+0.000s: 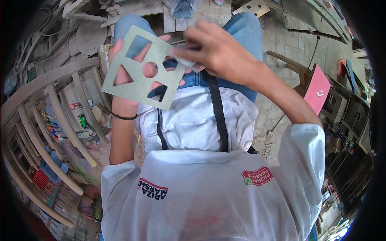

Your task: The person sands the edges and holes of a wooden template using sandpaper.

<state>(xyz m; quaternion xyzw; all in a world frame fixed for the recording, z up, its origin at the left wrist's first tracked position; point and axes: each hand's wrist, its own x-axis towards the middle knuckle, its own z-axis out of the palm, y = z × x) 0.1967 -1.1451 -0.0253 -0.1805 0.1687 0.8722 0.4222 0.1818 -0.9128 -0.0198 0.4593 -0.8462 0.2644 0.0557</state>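
A flat grey-green board (138, 90) with several shaped cutouts, including a triangle and a circle, lies tilted over my lap. My left hand (122, 76) supports it from beneath, with the palm showing through the cutouts and fingertips past the far and right edges. At the board's right edge, my right hand (213, 50) is closed on a pale, thin piece (184, 62) that overlaps the edge in this view. Motion blurs the fingers and the piece, so I cannot tell its exact kind.
Curved wooden slats (74, 120) rise close by on the left, with pens and small items behind them. A pink panel (317, 89) leans at the right. Beyond my knees lie a clear plastic bag (185, 8) and a plank with holes (252, 7).
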